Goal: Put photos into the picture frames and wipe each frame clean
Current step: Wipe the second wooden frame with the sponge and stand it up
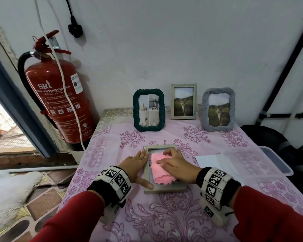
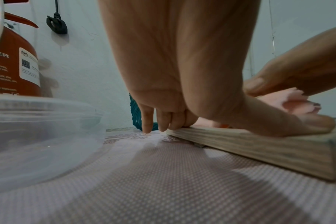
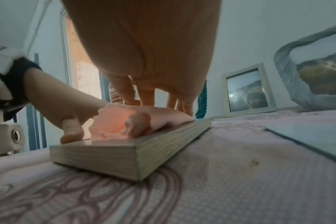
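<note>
While my right hand (image 1: pixel 175 165) presses the fluffy pink cloth (image 1: pixel 160 169) flat-fingered and my left hand (image 1: pixel 135 165) lies spread along the pale wooden frame (image 1: pixel 164 189), hard rubbing could slide it.

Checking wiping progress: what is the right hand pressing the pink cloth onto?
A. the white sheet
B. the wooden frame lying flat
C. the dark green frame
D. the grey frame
B: the right hand presses the pink cloth on the flat wooden frame, which the left hand steadies.
</note>
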